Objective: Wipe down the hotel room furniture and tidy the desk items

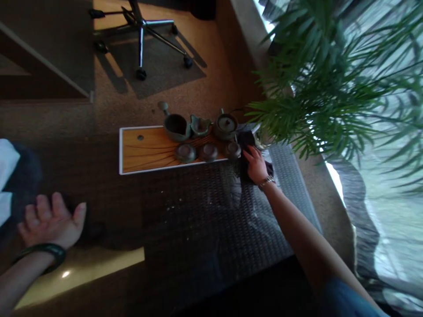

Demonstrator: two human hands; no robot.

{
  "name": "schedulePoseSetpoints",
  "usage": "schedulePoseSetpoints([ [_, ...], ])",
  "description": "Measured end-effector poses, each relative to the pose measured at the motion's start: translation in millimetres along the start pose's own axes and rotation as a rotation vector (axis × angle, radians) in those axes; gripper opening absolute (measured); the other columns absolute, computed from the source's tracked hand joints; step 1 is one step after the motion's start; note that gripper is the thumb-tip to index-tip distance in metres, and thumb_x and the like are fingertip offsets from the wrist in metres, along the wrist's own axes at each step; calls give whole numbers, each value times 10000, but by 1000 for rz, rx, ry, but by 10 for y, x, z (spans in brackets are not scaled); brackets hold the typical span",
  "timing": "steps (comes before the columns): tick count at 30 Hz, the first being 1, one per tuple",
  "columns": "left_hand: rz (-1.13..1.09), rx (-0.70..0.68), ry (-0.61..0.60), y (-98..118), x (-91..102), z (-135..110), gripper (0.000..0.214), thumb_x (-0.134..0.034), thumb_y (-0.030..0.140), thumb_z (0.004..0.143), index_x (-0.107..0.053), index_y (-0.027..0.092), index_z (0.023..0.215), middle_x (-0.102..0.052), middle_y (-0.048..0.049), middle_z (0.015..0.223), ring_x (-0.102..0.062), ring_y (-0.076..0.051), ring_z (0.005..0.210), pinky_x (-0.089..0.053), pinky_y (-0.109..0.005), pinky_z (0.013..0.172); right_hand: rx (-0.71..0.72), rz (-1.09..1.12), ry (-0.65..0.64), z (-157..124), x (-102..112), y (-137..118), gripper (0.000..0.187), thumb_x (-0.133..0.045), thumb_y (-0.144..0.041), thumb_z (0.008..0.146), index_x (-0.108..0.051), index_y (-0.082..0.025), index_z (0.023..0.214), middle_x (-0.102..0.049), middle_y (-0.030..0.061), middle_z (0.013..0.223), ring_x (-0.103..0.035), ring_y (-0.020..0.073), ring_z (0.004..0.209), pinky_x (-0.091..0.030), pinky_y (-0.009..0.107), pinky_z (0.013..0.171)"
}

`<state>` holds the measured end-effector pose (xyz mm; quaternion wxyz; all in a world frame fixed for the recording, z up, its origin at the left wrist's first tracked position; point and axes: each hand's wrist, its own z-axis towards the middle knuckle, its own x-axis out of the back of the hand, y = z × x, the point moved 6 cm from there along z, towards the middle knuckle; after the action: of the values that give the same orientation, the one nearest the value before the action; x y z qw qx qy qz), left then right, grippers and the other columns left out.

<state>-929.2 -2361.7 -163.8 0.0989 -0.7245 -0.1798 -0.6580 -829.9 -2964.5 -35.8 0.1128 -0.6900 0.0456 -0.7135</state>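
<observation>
Here, right hand (256,166) (near tray's (148,152) edge)

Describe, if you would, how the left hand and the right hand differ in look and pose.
The right hand touches a dark cloth at one end of the tea tray, while the left hand holds nothing visible, its fingers spread. The left hand wears a dark bangle; the right hand, a metallic band. Both are ungloved.

Wide open stretch of table (185,215) between left hand (54,222) and right hand (257,166); path along tray's (142,160) near side. Tray's left end also passable. Cups (209,152) line the near edge, pot (176,127) and teapot (226,125) block behind. Plant leaves (297,97) crowd space beyond right hand.
</observation>
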Motion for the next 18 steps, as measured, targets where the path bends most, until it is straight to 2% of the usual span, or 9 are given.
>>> schedulePoseSetpoints([
  [2,-94,-3,13,41,48,-49,836,-99,642,938,-236,72,1534,-185,-229,1614,-140,-427,1484,-193,-684,1141,-17,-31,-10,-666,-7,180,621,-405,-59,794,-550,-181,1385,-406,126,1537,-321,290,1447,-328,513,1198],
  [3,-137,-6,9,69,74,-73,841,-119,649,940,-240,64,1533,-182,-238,1612,-133,-439,1483,-175,-697,1140,-83,-38,-8,-1071,22,319,610,-393,-88,807,-544,-193,1387,-403,118,1536,-325,290,1444,-326,519,1194],
  [5,-196,-16,1,125,127,-113,837,-142,646,950,-238,53,1533,-162,-249,1614,-113,-453,1482,-150,-709,1142,-356,-43,47,-1842,123,649,593,-416,-193,799,-537,-159,1378,-415,157,1504,-384,339,1393,-348,565,1156],
  [6,-216,-22,10,149,158,-129,828,-143,638,956,-240,51,1533,-154,-250,1616,-106,-456,1482,-142,-713,1143,-565,-39,118,-2161,178,801,613,-433,-232,767,-541,-143,1363,-443,182,1458,-421,368,1351,-347,597,1135],
  [8,-254,-29,26,181,204,-157,812,-137,619,968,-250,42,1529,-152,-254,1615,-101,-461,1480,-132,-721,1141,-872,-1,242,-2510,186,865,632,-461,-286,707,-569,-144,1313,-491,202,1368,-463,402,1281,-319,629,1116],
  [9,-269,-31,29,190,216,-169,807,-132,610,972,-253,36,1527,-154,-258,1613,-97,-462,1480,-126,-725,1141,-940,23,281,-2507,135,768,621,-471,-297,681,-591,-161,1275,-514,190,1327,-478,397,1255,-313,621,1116],
  [10,-282,-32,26,195,220,-179,803,-129,603,975,-252,33,1526,-153,-261,1612,-92,-462,1481,-122,-727,1142,-939,53,297,-2390,53,595,600,-480,-303,662,-613,-180,1233,-536,173,1292,-490,382,1234,-314,605,1118],
  [15,-326,-59,-53,159,227,-168,790,-156,582,983,-207,25,1540,-98,-257,1626,-36,-460,1490,-84,-727,1154,-534,355,254,-1265,-505,-702,464,-494,-277,662,-641,-180,1091,-611,135,1198,-527,302,1161,-355,573,1098],
  [18,-353,-118,-149,50,291,-136,747,-233,557,987,-220,62,1546,-98,-224,1637,-62,-448,1494,-142,-707,1158,-385,451,143,-854,-775,-1337,426,-506,-252,727,-636,-188,1128,-676,99,1133,-586,247,1083,-445,492,1045],
])
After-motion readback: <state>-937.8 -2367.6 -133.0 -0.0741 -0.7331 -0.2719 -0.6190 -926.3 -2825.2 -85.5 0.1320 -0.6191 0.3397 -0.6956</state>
